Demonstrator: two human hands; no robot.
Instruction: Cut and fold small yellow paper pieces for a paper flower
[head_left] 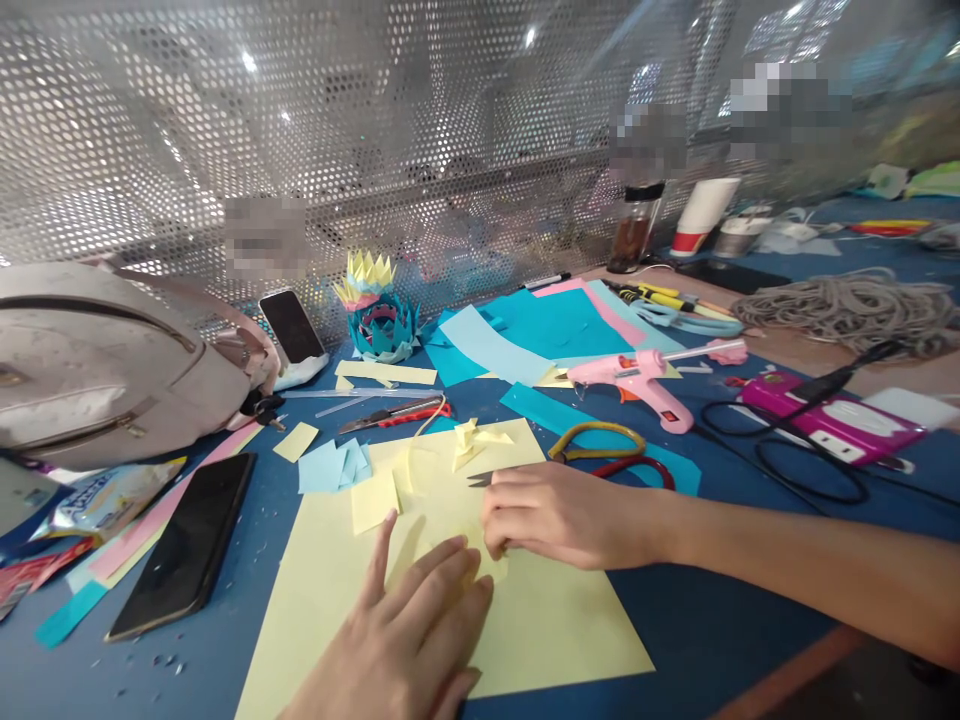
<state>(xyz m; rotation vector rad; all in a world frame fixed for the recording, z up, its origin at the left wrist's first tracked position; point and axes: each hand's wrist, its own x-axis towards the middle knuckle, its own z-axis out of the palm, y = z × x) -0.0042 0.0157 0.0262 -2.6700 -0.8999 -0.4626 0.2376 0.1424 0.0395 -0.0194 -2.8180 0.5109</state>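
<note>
A large yellow sheet [570, 630] lies on the blue table. My left hand [420, 610] rests on it palm down, its index finger stretched away from the others, the fingertips over a small pale yellow piece [491, 568]. At the right of that piece my right hand [562, 512] has its fingers curled and pressed together on the paper; the piece partly shows under the fingertips. Scissors [596, 440] lie behind my right hand, their tips showing past its knuckles. Folded yellow scraps [480, 440], a yellow square [376, 500] and light blue squares [334, 466] sit near the sheet's far edge.
A pink glue gun [637, 380], a red cutter [405, 413] and blue paper [577, 320] lie farther back. Left are a phone [187, 550] and a backpack [112, 360]. A purple power strip [832, 415] with cables stands right. Paper flowers [382, 325] stand by the mesh screen [450, 120].
</note>
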